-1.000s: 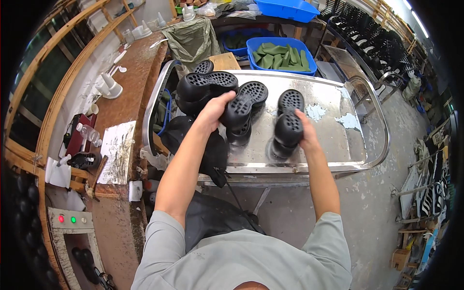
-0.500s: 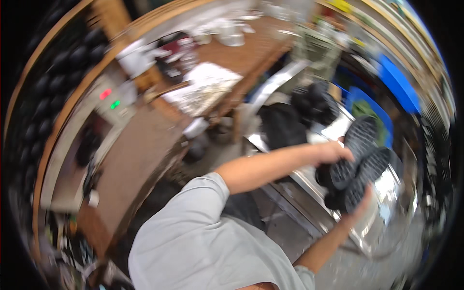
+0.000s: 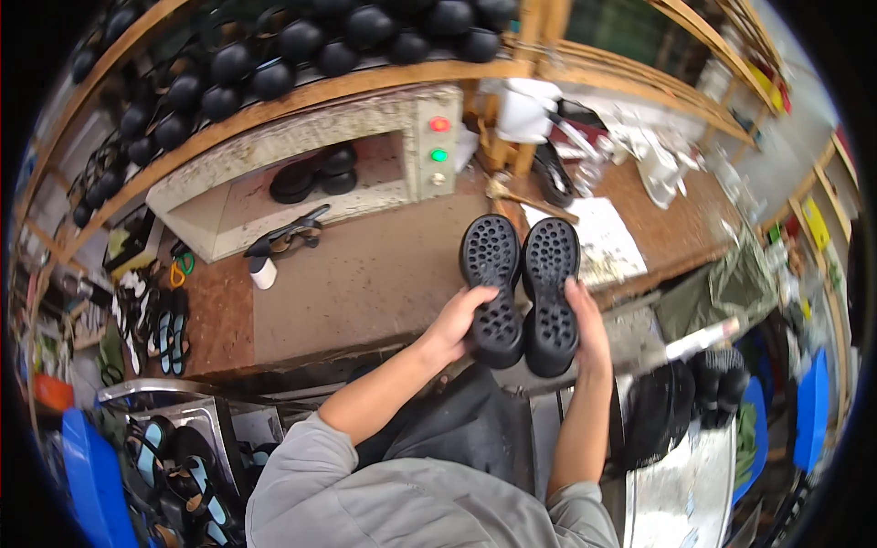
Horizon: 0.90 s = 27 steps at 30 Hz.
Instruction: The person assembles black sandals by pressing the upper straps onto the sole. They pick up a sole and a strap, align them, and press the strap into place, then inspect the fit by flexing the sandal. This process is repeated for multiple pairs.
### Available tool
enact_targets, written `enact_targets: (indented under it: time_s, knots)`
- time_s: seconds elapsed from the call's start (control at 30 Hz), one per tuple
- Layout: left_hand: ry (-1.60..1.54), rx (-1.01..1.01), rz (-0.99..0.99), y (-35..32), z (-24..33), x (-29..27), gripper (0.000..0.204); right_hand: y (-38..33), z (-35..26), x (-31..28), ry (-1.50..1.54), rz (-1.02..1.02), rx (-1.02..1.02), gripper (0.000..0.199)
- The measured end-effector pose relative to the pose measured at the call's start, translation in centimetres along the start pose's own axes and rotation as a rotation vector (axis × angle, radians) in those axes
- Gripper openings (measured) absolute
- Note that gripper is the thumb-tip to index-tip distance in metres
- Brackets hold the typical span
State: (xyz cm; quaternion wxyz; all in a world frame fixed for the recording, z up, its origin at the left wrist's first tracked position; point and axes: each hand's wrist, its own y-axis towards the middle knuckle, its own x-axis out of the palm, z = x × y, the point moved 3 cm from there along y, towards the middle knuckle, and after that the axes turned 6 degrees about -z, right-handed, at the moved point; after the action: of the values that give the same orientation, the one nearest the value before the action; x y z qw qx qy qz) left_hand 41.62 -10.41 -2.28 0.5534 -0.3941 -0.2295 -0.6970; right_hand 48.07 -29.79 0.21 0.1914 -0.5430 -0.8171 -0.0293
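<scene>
I hold two black shoes side by side with their studded soles facing up, above the brown workbench [image 3: 365,283]. My left hand [image 3: 457,318] grips the heel end of the left black shoe [image 3: 491,274]. My right hand [image 3: 585,321] grips the heel end of the right black shoe [image 3: 551,279]. The two shoes touch along their inner edges. Their toes point away from me, toward a small oven-like machine [image 3: 311,183] with a red and a green light.
Another pair of black shoes [image 3: 315,173] sits inside the machine's opening. Rows of black shoes [image 3: 274,55] fill the wooden shelves above. A metal table [image 3: 685,484] with more black shoes [image 3: 694,393] is at my right. Sandals [image 3: 169,320] lie at the bench's left end, blue bins [image 3: 87,475] below.
I have turned left, away from the metal table, carrying the two shoes. They were lifted off the table and are now held over the brown workbench in front of the machine.
</scene>
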Motion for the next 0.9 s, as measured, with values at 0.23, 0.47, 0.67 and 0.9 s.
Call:
enact_targets:
  time_s: [0.23, 0.47, 0.67, 0.9]
  knots:
    - [0.426, 0.271, -0.115, 6.2, 4.0, -4.0, 0.051, 19.0, -3.3, -4.3, -0.849, -0.106, -0.190, 0.045]
    - [0.126, 0.060, -0.023, -13.4, -0.1, -14.9, 0.060, 6.7, 5.6, 5.8, -0.954, 0.211, -0.799, 0.031]
    - [0.766, 0.621, -0.348, -23.0, 4.1, -2.3, 0.030, 2.6, 17.7, 23.7, -1.060, -0.567, -0.579, 0.022]
    - [1.253, 1.003, -0.972, -19.3, -1.8, 12.9, 0.034, 3.7, 20.9, 28.2, -1.416, -0.407, -0.950, 0.023]
